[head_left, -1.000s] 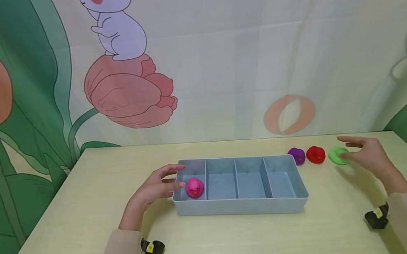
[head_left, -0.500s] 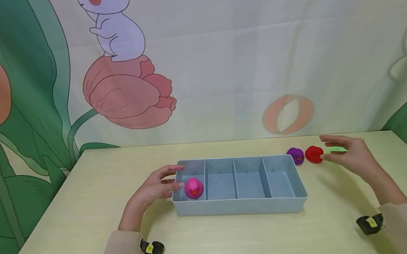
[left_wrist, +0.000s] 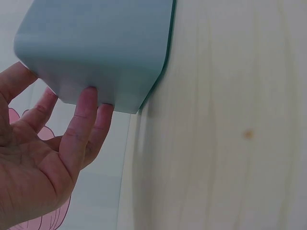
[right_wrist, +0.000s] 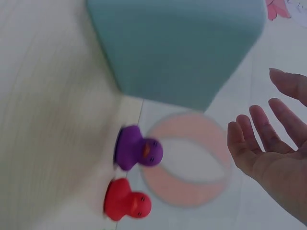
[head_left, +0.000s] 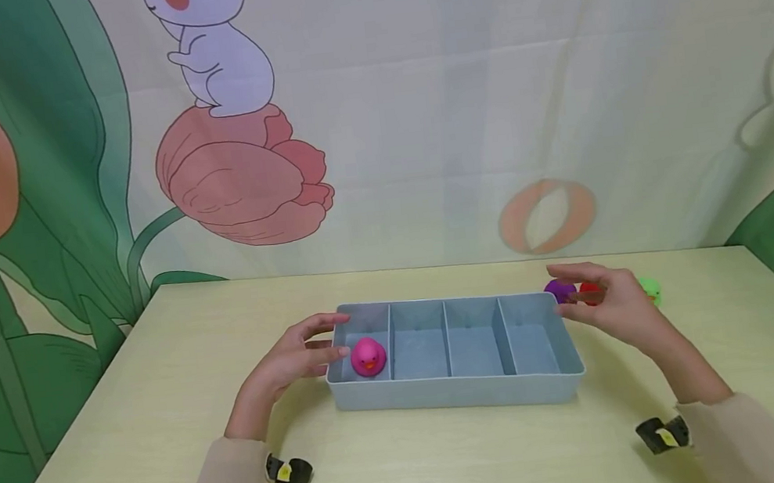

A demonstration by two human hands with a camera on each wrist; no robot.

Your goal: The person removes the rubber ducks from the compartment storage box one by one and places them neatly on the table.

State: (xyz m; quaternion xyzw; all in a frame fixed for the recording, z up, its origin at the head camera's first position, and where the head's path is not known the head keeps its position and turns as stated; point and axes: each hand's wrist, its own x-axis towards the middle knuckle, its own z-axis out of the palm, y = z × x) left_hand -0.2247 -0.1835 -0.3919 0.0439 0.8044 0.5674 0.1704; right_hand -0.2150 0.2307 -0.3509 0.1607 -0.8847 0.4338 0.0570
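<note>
A pale blue tray (head_left: 460, 395) with several compartments sits on the table. In its leftmost compartment lies a pink rubber duck (head_left: 368, 356). My left hand (head_left: 292, 354) touches the tray's left end, its spread fingers resting against the end wall (left_wrist: 96, 62) in the left wrist view. Near the tray's right end hovers my right hand (head_left: 617, 308), thumb and fingers apart, with nothing held. It partly covers a purple duck (head_left: 559, 290) and a red duck (head_left: 588, 289). Behind the hand, a green duck (head_left: 652, 290) is partly hidden. The right wrist view shows the purple duck (right_wrist: 129, 148) and red duck (right_wrist: 121, 200) whole.
A light wooden table (head_left: 453, 463) carries everything. Along its back edge hangs a printed curtain (head_left: 411, 129) with flowers and a white animal. Black wrist cameras sit on both sleeves.
My right hand has moved left from the green duck, past the red one, to the tray's right end. The ducks stay on the table. My left hand keeps its place.
</note>
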